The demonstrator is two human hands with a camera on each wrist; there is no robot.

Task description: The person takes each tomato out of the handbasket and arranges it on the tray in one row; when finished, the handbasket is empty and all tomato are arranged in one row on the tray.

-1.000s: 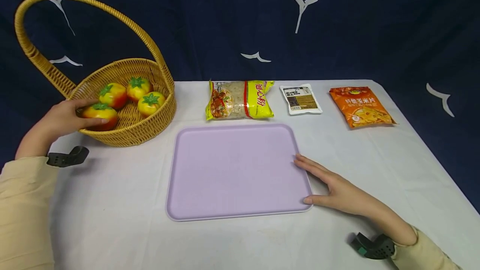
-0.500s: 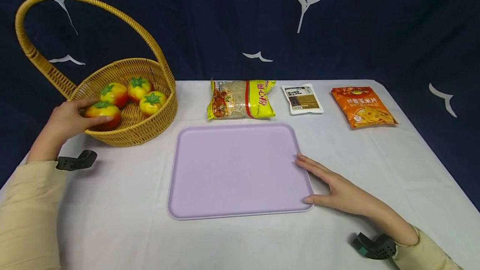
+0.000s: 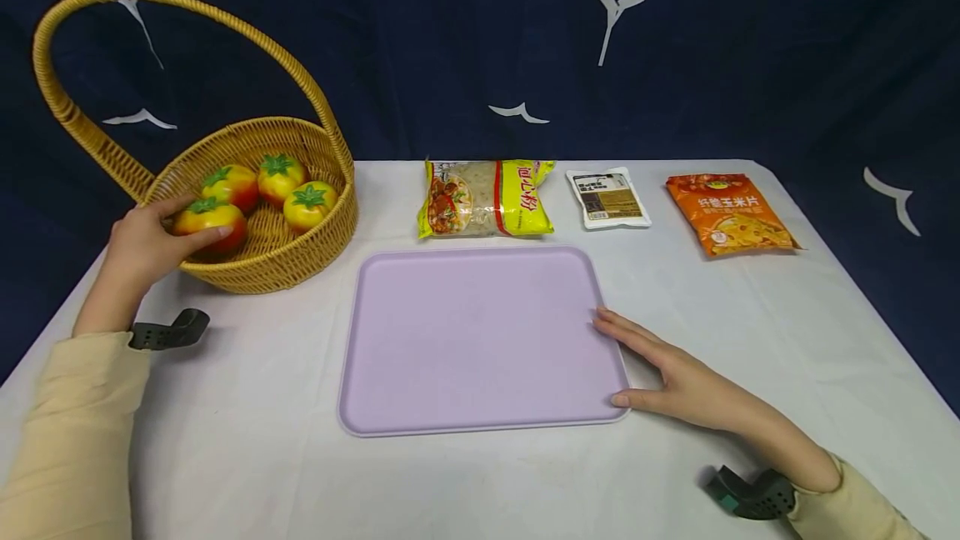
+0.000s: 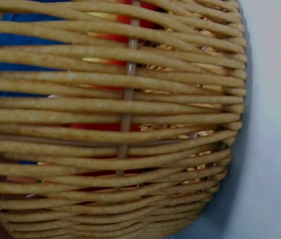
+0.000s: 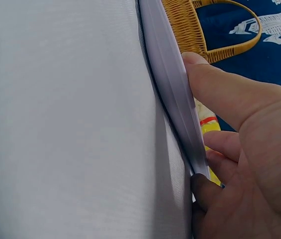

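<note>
At the left of the head view, my left hand [image 3: 144, 242] grips a red-and-yellow tomato [image 3: 231, 233] with a green leafy top, thumb on the near side and fingers on the far side. The tomato is inside the wicker basket [image 3: 315, 248], close to its left rim. Several similar tomatoes [image 3: 311, 211] lie beside it. Woven basket wall [image 4: 115, 104] fills most of the left wrist view and hides the fingers. My right hand [image 3: 678, 382] rests at the right edge of the lilac tray [image 3: 480, 340], fingers extended and spread along the rim; its thumb [image 5: 215, 84] touches that edge.
Behind the tray lie a yellow noodle bag [image 3: 487, 198], a small white-and-brown packet [image 3: 609, 198] and an orange snack bag [image 3: 731, 215]. The basket's tall handle [image 3: 217, 11] arches over its opening. A dark blue curtain [image 3: 450, 48] hangs behind the white-covered table [image 3: 247, 440].
My left forearm and wrist have shifted to the right, while the hand keeps its grip on the tomato in the basket. My right hand stays at the tray's edge.
</note>
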